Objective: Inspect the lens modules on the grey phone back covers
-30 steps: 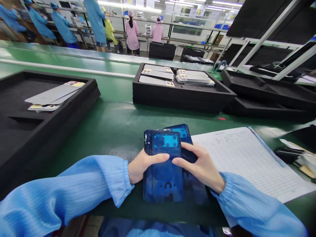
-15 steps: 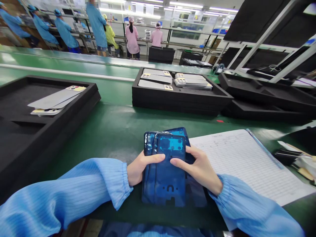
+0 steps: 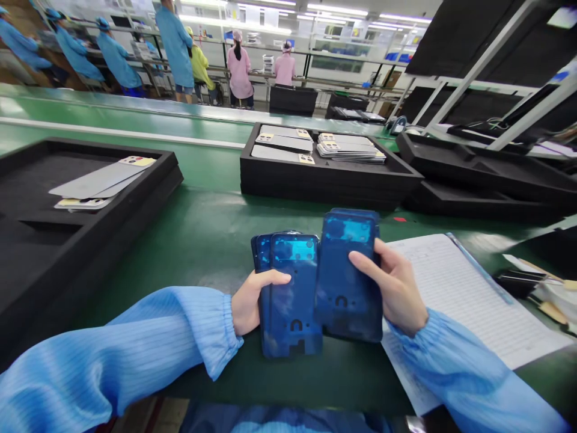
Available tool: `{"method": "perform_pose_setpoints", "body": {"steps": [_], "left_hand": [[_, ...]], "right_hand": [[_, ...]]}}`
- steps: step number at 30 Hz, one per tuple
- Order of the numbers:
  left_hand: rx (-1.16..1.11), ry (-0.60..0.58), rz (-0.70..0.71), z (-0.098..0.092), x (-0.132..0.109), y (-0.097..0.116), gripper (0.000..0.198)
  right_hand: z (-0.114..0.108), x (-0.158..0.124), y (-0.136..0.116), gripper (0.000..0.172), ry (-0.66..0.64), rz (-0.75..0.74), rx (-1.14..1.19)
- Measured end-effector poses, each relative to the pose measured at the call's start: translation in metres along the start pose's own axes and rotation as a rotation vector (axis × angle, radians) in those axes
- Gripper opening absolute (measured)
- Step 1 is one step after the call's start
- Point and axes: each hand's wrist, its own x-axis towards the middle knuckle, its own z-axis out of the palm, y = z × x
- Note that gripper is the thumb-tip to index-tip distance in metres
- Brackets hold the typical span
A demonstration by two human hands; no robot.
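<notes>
My left hand (image 3: 252,300) grips a small fanned stack of blue phone back covers (image 3: 295,300), its thumb lying across the top one. More blue phone back covers (image 3: 349,282) are pinched in my right hand (image 3: 399,285), thumb in front and fingers behind. The right-hand covers stand a little higher, their left edge right beside the left-hand stack. Each front cover has a bright blue camera area at the top and a dark arch-shaped mark lower down. How many covers lie behind each front one is hidden.
A black tray (image 3: 153,192) at the left holds silvery panels (image 3: 97,180). Another black tray (image 3: 315,183) ahead carries stacked silvery panels (image 3: 351,147). Black trays (image 3: 487,174) stand at the right. A printed sheet (image 3: 455,288) with a pen lies beside my right arm. Several people work in the background.
My right hand has moved right and up with some covers, parting them from the stack in my left hand. The left-hand stack has shifted slightly left and up.
</notes>
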Motion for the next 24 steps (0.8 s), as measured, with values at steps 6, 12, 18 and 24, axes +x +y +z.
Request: {"method": "perform_pose_setpoints", "body": {"steps": [6,12,18,24], "left_hand": [[0.006,-0.022,-0.005,0.002,-0.001,0.000,0.020],[0.016,-0.054,0.045,0.002,-0.002,-0.001,0.021],[0.040,-0.190,0.106,0.001,-0.001,-0.003,0.031],[0.061,-0.252,0.130,-0.001,0.000,-0.005,0.034]], "right_hand": [[-0.015,0.006,-0.012,0.044,0.150,-0.267,-0.125],[-0.009,0.002,-0.008,0.053,-0.002,-0.287,-0.344],[0.001,-0.008,0.000,0.025,-0.148,-0.152,-0.360],[0.008,-0.013,-0.002,0.019,-0.100,-0.203,-0.362]]}}
